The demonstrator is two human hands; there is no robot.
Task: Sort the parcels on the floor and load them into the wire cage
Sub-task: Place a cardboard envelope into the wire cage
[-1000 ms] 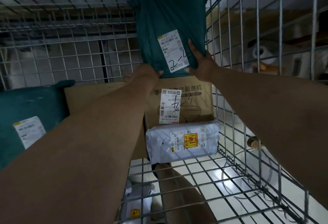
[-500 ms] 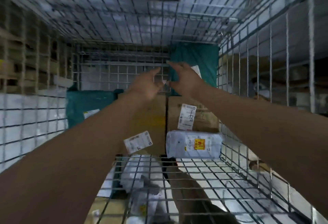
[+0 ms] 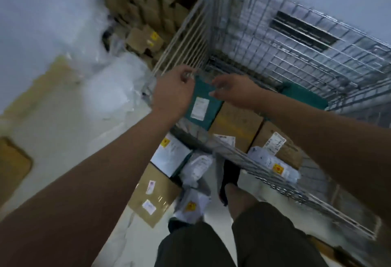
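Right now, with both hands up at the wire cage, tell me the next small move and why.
Probably lower the right hand to the grey plastic mailer bag with the yellow sticker on the pale floor. Neither it nor the left hand plainly holds a parcel, the teal plastic parcel sits inside the silver wire cage, and more parcels lie beside that bag.

Cage interior: we are seeing open room above the parcels in the grey wire cage (image 3: 296,55), up to its mesh top.
Cage bottom: a teal plastic mailer with a white label (image 3: 201,106), two brown cardboard boxes (image 3: 234,122) and a pale grey plastic bag (image 3: 273,161) are filling the near side.
Cage front: a low wire panel (image 3: 254,171) is crossing the way in.
At our feet: a flat brown cardboard parcel (image 3: 152,194), a white flat parcel with a yellow sticker (image 3: 171,154) and crumpled grey poly bags (image 3: 196,167) are crowding the ground.
Left: we are finding passing room over the pale floor (image 3: 63,139).
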